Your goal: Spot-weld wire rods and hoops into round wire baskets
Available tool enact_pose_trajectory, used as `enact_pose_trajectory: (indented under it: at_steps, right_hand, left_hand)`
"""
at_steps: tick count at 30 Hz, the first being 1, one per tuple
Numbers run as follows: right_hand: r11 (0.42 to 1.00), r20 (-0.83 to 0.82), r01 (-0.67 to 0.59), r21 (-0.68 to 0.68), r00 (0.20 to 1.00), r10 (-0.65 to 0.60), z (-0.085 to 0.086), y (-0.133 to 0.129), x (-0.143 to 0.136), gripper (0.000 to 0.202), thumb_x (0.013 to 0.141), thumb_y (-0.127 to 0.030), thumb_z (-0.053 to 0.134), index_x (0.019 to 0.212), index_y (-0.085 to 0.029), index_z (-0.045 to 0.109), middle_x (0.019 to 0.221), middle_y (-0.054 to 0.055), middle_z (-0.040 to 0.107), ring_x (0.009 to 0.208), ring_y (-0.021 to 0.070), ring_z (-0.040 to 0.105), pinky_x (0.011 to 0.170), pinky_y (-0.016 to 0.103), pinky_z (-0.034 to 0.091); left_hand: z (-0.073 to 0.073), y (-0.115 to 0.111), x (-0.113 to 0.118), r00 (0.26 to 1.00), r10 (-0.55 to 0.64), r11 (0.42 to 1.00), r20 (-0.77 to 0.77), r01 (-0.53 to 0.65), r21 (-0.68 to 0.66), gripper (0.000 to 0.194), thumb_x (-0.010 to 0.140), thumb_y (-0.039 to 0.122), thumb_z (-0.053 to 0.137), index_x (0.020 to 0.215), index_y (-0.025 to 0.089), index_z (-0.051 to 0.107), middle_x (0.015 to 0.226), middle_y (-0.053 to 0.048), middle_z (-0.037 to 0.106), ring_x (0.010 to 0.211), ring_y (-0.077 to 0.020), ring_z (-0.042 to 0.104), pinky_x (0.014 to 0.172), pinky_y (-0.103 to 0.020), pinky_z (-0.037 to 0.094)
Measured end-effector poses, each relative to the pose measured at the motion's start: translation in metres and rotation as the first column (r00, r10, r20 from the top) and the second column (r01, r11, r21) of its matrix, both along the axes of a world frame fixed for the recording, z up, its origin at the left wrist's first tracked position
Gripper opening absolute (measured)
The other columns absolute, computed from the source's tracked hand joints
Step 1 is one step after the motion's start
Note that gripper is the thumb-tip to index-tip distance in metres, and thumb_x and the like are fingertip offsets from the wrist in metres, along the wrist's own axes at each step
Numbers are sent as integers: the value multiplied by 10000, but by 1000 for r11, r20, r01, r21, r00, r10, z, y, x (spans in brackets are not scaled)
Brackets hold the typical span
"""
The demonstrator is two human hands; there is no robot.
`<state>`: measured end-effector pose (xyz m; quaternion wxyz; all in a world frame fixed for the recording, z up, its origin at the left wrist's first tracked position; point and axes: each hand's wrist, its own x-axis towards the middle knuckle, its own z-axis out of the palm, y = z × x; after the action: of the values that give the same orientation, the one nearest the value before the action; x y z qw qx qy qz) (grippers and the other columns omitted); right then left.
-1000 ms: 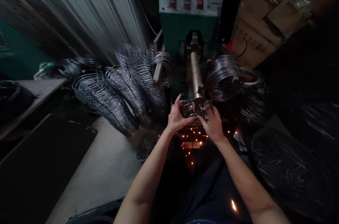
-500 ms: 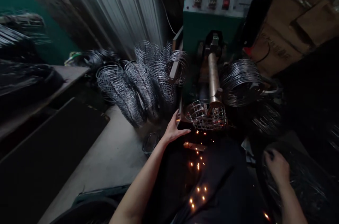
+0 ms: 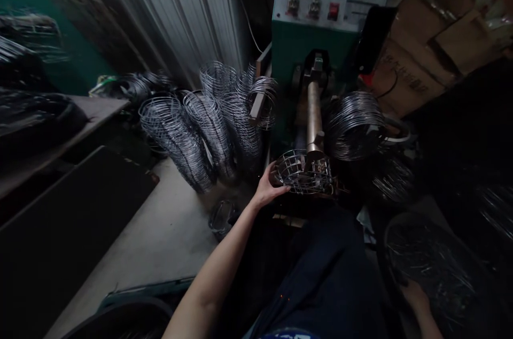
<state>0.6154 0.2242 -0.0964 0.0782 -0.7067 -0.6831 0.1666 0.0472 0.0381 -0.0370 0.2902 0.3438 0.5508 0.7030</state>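
Observation:
A round wire basket [image 3: 296, 181] sits beneath the metal electrode arm [image 3: 315, 120] of a green welding machine [image 3: 308, 34]. My left hand [image 3: 267, 189] grips the basket's left side, thumb along the near rim and fingers behind it. At the lower right, my right hand [image 3: 414, 296] reaches to the rim of a dark tub [image 3: 433, 269] that holds thin wire pieces. Its fingers are dark and blurred, so whether they hold anything cannot be seen. Two faint sparks glow low in front of me.
Several stacks of wire rings [image 3: 176, 136] stand left of the machine. A wire coil [image 3: 355, 125] hangs to its right, and more rings hang on a square bar [image 3: 257, 106]. Cardboard boxes [image 3: 417, 77] are at the right. A dark panel [image 3: 80, 221] leans at the left.
My left hand has closed onto the basket's side. The shower of sparks has almost died away. My right hand has moved down and back at the tub. The view has shifted slightly.

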Motion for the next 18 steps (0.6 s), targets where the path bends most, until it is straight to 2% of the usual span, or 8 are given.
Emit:
enact_pose_trajectory:
  at_steps: [5,8,11,12,13,15,16,18]
  right_hand:
    - [988,-2,154,6,988,-154,-3,4,24,339,456,-598,519,389,-328,326,393,85,425,544,481,624,651,655,519]
    - [964,-120,243,111,966,-230,12,11,10,360,483,-652,555,445,-340,381,455,92,488,640,487,643,691,659,523]
    - [956,-402,259,140,897,-184,48,15,-49,364,491,-617,665,607,-278,605,678,125,665,778,429,676,690,564,555]
    - [958,-550,265,112,819,-162,64,13,-76,401,490,-581,720,700,-244,665,767,131,703,779,383,682,659,498,564]
    - [971,-702,233,60,701,-124,81,10,-106,456,500,-559,766,792,-215,700,836,134,721,758,332,682,615,428,560]
    - [999,-875,-15,-44,483,-32,117,-5,-167,558,572,-549,835,982,-184,737,968,136,733,756,257,685,569,324,537]
    - [982,-919,-180,-55,393,20,134,-15,-195,575,642,-549,838,1080,-189,737,1058,139,729,814,241,697,596,298,542]
    - [919,-932,-394,-2,333,141,164,-40,-244,497,762,-527,817,1129,-202,740,1067,130,734,866,232,709,649,288,563]
  left_hand:
    - [20,-21,-4,999,18,1000,-46,-19,-11,1052,621,454,915,1498,206,390,1366,-165,572,1273,-303,586,1090,-506,485]
    - [29,-28,-11,992,22,1000,-124,-24,-12,1042,614,441,915,1493,199,410,1354,-157,584,1274,-302,580,1122,-506,455]
    - [30,-25,-16,993,-29,1000,-114,30,6,1046,624,432,907,1508,206,394,1358,-151,586,1302,-306,564,1139,-507,440]
    - [30,-22,-17,993,-63,998,-96,64,15,1041,632,429,903,1510,210,389,1356,-148,589,1312,-306,560,1142,-507,438]
    - [29,-20,-17,992,-97,995,-83,99,25,1035,639,422,899,1513,214,385,1360,-146,589,1324,-306,554,1147,-505,435]
    - [31,-17,-12,985,-149,987,-93,154,49,1031,639,404,899,1514,225,383,1395,-143,569,1351,-308,534,1155,-497,429]
    - [33,-17,-9,979,-165,983,-116,172,57,1034,639,392,898,1518,232,377,1420,-141,551,1363,-309,524,1161,-495,425]
    - [41,-20,2,965,-175,980,-195,190,60,1066,635,364,895,1539,241,344,1443,-136,531,1371,-312,515,1176,-499,407]
